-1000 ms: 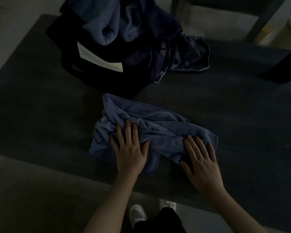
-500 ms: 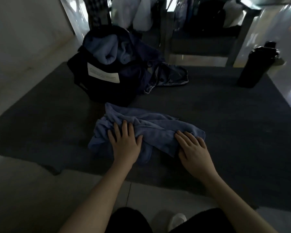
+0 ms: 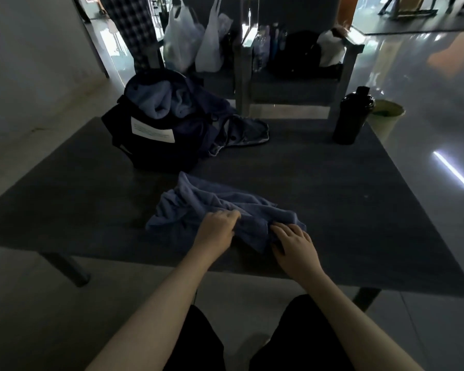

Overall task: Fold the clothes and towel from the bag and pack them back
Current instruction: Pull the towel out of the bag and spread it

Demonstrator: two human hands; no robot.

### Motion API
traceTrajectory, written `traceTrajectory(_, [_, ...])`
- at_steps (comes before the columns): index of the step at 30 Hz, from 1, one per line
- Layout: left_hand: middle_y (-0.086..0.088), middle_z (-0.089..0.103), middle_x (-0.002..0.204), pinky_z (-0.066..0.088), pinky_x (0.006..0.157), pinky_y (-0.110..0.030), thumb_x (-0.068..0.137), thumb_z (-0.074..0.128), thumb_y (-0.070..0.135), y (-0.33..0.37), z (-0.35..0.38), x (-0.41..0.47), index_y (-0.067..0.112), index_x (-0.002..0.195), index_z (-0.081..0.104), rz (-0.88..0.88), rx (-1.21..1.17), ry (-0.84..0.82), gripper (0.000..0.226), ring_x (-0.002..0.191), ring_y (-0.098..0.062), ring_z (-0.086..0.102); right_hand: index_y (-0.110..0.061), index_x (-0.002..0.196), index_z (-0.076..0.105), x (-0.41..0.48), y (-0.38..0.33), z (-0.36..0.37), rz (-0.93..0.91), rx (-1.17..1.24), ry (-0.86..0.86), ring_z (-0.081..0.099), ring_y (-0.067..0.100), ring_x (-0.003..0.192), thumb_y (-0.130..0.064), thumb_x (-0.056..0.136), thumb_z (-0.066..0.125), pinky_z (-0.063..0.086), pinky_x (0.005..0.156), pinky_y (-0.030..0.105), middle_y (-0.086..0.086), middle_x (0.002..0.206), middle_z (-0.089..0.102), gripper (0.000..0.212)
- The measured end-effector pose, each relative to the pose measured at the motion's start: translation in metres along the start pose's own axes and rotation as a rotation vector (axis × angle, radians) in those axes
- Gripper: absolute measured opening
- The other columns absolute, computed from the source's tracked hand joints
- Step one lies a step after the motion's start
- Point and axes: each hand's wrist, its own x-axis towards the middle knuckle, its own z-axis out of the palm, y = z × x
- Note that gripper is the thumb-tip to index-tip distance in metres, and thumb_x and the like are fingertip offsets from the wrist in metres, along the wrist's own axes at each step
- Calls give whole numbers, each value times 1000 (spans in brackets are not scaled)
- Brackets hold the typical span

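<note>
A crumpled blue towel lies on the dark table near its front edge. My left hand grips a bunch of the towel at its middle, fingers curled into the cloth. At the towel's right end my right hand curls its fingers into the fabric. A dark bag with a white label stands at the back left, with light blue cloth bulging from its top. A dark blue garment spills from the bag onto the table.
A black bottle stands at the table's back right corner. Behind the table are a bench with white plastic bags and a dark backpack. A green bin sits on the floor at the right.
Both hands went from lying flat on the towel to curling into its cloth. My left hand shifted right toward the middle. The camera tilted up, showing more of the room.
</note>
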Motion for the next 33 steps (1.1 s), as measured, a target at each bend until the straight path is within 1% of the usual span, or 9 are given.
traceTrajectory(4, [-5, 58, 127, 42, 90, -36, 94, 52, 31, 3, -1, -3, 19, 129, 49, -123, -100, -48, 38, 112, -25, 55, -20, 130, 54, -9, 13, -6, 39, 34, 6, 44, 20, 126, -26, 86, 57, 35, 101, 36, -4, 134, 54, 44])
traceTrajectory(8, [-3, 57, 114, 41, 89, -36, 90, 58, 36, 15, 1, 2, 19, 111, 60, -73, -66, -35, 27, 108, -23, 53, -15, 123, 60, -19, 22, -10, 63, 62, 1, 48, 27, 119, -27, 75, 46, 40, 95, 39, 1, 127, 60, 51])
traceTrajectory(11, [-7, 56, 107, 45, 84, -38, 93, 56, 31, 28, -5, 7, 13, 100, 64, -94, -174, 10, 22, 99, -24, 54, -12, 121, 61, -24, 28, -15, 98, 71, -2, 49, 28, 118, -19, 78, 55, 39, 95, 40, 3, 126, 60, 44])
traceTrajectory(15, [-11, 61, 86, 43, 63, -34, 98, 46, 33, 32, -22, 11, 12, 85, 54, -228, -318, -30, 26, 81, -28, 59, -15, 118, 62, -30, 36, -20, 161, 11, 28, 48, 27, 117, -18, 83, 60, 37, 92, 39, 0, 126, 58, 36])
traceTrajectory(20, [-14, 58, 84, 40, 64, -34, 99, 44, 31, 34, -41, 16, 12, 77, 50, -342, -412, -6, 30, 78, -31, 58, -13, 96, 69, -33, 46, -40, 291, 176, 211, 61, 29, 87, -24, 91, 57, 43, 78, 38, 8, 87, 69, 17])
traceTrajectory(22, [-14, 58, 83, 39, 63, -33, 99, 44, 28, 39, -46, 18, 9, 80, 52, -354, -491, 18, 28, 78, -29, 57, -11, 90, 65, -32, 47, -56, 353, 292, 245, 63, 30, 72, -25, 94, 53, 50, 67, 41, 9, 77, 68, 19])
traceTrajectory(26, [-10, 58, 86, 38, 61, -29, 100, 43, 25, 56, -62, 28, 4, 90, 56, -350, -704, 12, 27, 79, -21, 54, -13, 71, 57, -24, 50, -99, 372, 299, 347, 58, 28, 60, -30, 94, 53, 45, 53, 37, 8, 65, 61, 29])
traceTrajectory(30, [-5, 49, 73, 35, 59, -28, 100, 42, 23, 73, -76, 43, 4, 79, 51, -332, -925, -23, 29, 68, -15, 46, -16, 53, 54, -4, 61, -157, 427, 299, 264, 52, 20, 58, -32, 89, 60, 35, 53, 32, 4, 55, 53, 40])
traceTrajectory(33, [-7, 52, 77, 39, 63, -32, 100, 42, 24, 76, -74, 59, 10, 79, 52, -388, -1058, -47, 27, 71, -18, 49, -9, 66, 67, 13, 72, -193, 433, 371, 117, 53, 18, 66, -33, 88, 63, 39, 62, 32, 9, 67, 61, 33])
